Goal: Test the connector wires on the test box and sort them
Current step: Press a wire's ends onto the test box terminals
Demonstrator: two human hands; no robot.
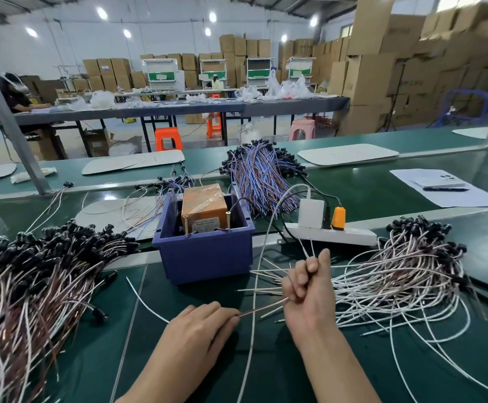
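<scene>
Left pile [33,271]: left of the blue bin [207,257], a thick heap of pinkish and brown connector wires with black plugs. By its size and place I judge it the sorted, tested stock, though nothing marks it so.
Left hand [202,321]: in front of the bin, palm down on the green bench, fingers loosely bent. The fingertips meet the end of one brownish wire [263,308]; whether they pinch it I cannot tell.
Test box [205,205]: orange, taped, standing inside the bin, with two brass screws [185,225] upright at the bin's front edge. No wire touches them now.
Blue-and-red bundle [263,175]: behind the bin to its right, apparently not yet worked.
Right hand [306,289]: in front and right of the bin, curled tightly round a wire bunch [309,253], with ends sticking out above and to the left.
Right pile [405,274]: well right of the bin, a loose tangle of white wires, likely waiting for test.
Progress: probably about midway; the bunch in hand and two piles are left.
</scene>
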